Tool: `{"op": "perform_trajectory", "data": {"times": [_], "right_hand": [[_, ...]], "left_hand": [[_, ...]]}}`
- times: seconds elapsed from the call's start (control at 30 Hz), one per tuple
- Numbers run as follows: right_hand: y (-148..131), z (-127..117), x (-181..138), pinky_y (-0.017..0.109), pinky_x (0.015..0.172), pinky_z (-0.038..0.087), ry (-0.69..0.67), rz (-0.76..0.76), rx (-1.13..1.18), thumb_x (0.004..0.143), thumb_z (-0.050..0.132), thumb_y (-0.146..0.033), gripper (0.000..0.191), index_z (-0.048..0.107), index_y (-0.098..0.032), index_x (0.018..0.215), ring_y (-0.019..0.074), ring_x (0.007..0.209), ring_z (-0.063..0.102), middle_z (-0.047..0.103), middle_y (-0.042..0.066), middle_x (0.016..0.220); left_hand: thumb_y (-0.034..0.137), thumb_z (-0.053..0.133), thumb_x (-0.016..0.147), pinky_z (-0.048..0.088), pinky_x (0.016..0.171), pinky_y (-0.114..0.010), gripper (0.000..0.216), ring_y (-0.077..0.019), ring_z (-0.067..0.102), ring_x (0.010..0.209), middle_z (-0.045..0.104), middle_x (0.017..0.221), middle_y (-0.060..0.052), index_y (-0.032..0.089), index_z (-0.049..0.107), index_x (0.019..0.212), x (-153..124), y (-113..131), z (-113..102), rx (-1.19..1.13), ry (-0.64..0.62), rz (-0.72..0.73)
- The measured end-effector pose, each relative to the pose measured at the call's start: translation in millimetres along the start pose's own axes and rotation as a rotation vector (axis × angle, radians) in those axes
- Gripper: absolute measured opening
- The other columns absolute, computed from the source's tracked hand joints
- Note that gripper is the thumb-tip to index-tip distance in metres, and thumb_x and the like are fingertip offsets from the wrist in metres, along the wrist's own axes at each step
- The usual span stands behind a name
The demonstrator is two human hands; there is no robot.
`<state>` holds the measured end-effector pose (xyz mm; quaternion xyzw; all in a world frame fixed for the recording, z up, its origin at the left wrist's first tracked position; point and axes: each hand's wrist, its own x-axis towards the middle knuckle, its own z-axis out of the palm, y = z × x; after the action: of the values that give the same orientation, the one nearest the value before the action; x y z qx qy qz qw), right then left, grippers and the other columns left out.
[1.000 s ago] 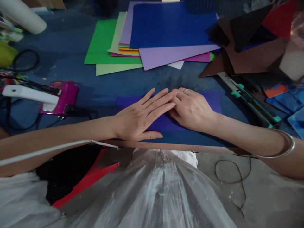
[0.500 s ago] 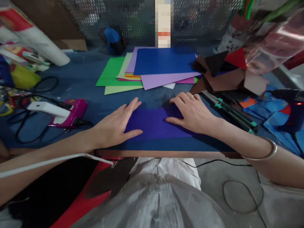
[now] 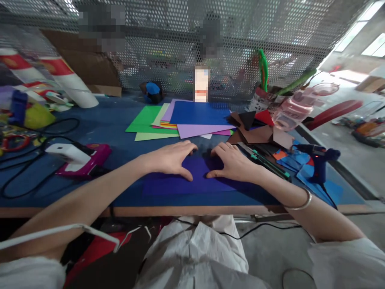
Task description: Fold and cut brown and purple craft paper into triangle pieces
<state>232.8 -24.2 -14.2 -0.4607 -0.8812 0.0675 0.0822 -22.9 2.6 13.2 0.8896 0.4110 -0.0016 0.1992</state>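
Note:
A dark purple sheet lies flat on the blue tabletop near the front edge, partly covered by my hands and their shadows. My left hand is over its upper middle, thumb apart from the fingers, nothing held. Facing it, my right hand rests at the right part of the sheet, thumb and fingers also spread and holding nothing. A narrow strip of purple shows between the two thumbs. Some fingertips curl down at the sheet's far edge; whether they press on it I cannot tell.
Behind lie stacked coloured sheets. Brown scraps, a green-edged cutter and a blue glue gun are at right. A magenta power strip with a white plug and cables sits left. A perforated metal screen stands behind.
My left hand has moved right across the purple sheet, closer to my right hand, baring the sheet's left end. The view has tilted up, showing more of the screen and room.

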Motion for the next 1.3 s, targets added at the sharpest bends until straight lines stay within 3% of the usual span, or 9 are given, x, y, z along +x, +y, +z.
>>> {"op": "perform_trajectory", "data": {"times": [0.33, 0.5, 0.73, 0.83, 0.9, 1.0, 1.07, 1.13, 1.3], "right_hand": [[-3.0, -4.1, 0.8, 0.044, 0.094, 0.044, -0.034, 0.019, 0.044, 0.083, 0.083, -0.066, 0.055, 0.063, -0.019, 0.105, 0.0321, 0.108, 0.062, 0.069, 0.012, 0.116], [-2.1, -1.5, 0.9, 0.047, 0.099, 0.046, 0.006, 0.011, 0.069, 0.082, 0.083, -0.066, 0.060, 0.063, -0.019, 0.114, 0.0338, 0.115, 0.061, 0.067, 0.014, 0.124], [1.2, -0.1, 1.6, 0.050, 0.103, 0.043, 0.038, 0.019, 0.057, 0.084, 0.083, -0.063, 0.061, 0.063, -0.019, 0.121, 0.0352, 0.121, 0.061, 0.068, 0.015, 0.130], [4.3, -0.9, 3.2, 0.050, 0.103, 0.043, 0.052, 0.043, 0.074, 0.083, 0.084, -0.062, 0.060, 0.064, -0.020, 0.120, 0.0337, 0.115, 0.064, 0.072, 0.012, 0.119], [7.4, -0.2, 3.9, 0.051, 0.102, 0.044, 0.145, 0.077, 0.108, 0.085, 0.083, -0.061, 0.061, 0.062, -0.020, 0.125, 0.0345, 0.115, 0.064, 0.071, 0.012, 0.118], [13.2, 2.3, 4.5, 0.056, 0.105, 0.046, 0.482, 0.119, 0.183, 0.089, 0.077, -0.059, 0.064, 0.055, -0.020, 0.136, 0.0374, 0.126, 0.058, 0.063, 0.018, 0.134], [16.3, 4.4, 5.7, 0.057, 0.111, 0.045, 0.730, 0.127, 0.273, 0.091, 0.075, -0.057, 0.070, 0.047, -0.021, 0.144, 0.0362, 0.133, 0.054, 0.057, 0.019, 0.142], [17.8, 6.8, 8.2, 0.055, 0.115, 0.045, 0.888, 0.134, 0.420, 0.090, 0.074, -0.054, 0.076, 0.039, -0.024, 0.150, 0.0327, 0.135, 0.052, 0.052, 0.018, 0.145], [17.5, 11.1, 17.5, 0.048, 0.110, 0.051, 0.895, 0.184, 0.897, 0.089, 0.070, -0.064, 0.068, 0.045, -0.028, 0.141, 0.0267, 0.128, 0.058, 0.059, 0.013, 0.137]], "left_hand": [[0.054, 0.086, 0.072, 0.051, 0.092, -0.039, 0.057, -0.0320, 0.067, 0.110, 0.068, 0.120, -0.010, 0.020, 0.064, 0.113, -7.1, 3.1, 5.2, 0.037, 0.019, -0.099], [0.059, 0.088, 0.067, 0.051, 0.087, -0.038, 0.057, -0.0318, 0.067, 0.106, 0.068, 0.114, -0.010, 0.022, 0.060, 0.100, -6.7, 0.9, 5.8, 0.054, 0.039, -0.093], [0.046, 0.082, 0.071, 0.053, 0.087, -0.036, 0.056, -0.0295, 0.072, 0.106, 0.077, 0.115, -0.007, 0.024, 0.062, 0.118, -7.7, 4.8, 0.2, -0.114, -0.014, -0.148], [0.045, 0.078, 0.071, 0.053, 0.086, -0.033, 0.047, -0.0259, 0.074, 0.100, 0.079, 0.112, -0.003, 0.024, 0.068, 0.111, -8.7, -1.7, -9.2, -0.218, -0.045, -0.103], [0.048, 0.075, 0.072, 0.053, 0.084, -0.032, 0.039, -0.0238, 0.073, 0.092, 0.079, 0.102, -0.002, 0.022, 0.070, 0.101, -10.2, -9.7, -18.3, -0.268, -0.008, -0.086], [0.053, 0.073, 0.073, 0.052, 0.080, -0.034, 0.036, -0.0228, 0.069, 0.084, 0.077, 0.090, -0.002, 0.021, 0.070, 0.088, -15.0, -21.4, -33.1, -0.258, 0.164, -0.079], [0.053, 0.072, 0.075, 0.051, 0.081, -0.035, 0.034, -0.0227, 0.067, 0.084, 0.077, 0.092, -0.003, 0.021, 0.071, 0.087, -19.8, -24.0, -40.3, -0.233, 0.340, -0.074], [0.049, 0.071, 0.080, 0.050, 0.081, -0.034, 0.028, -0.0217, 0.068, 0.084, 0.078, 0.092, -0.003, 0.021, 0.071, 0.086, -24.8, -21.3, -43.0, -0.197, 0.535, -0.063], [0.027, 0.063, 0.093, 0.050, 0.075, -0.033, 0.015, -0.0217, 0.073, 0.082, 0.080, 0.087, -0.005, 0.022, 0.067, 0.080, -27.8, -11.9, -34.3, 0.168, 1.024, 0.139]]}}
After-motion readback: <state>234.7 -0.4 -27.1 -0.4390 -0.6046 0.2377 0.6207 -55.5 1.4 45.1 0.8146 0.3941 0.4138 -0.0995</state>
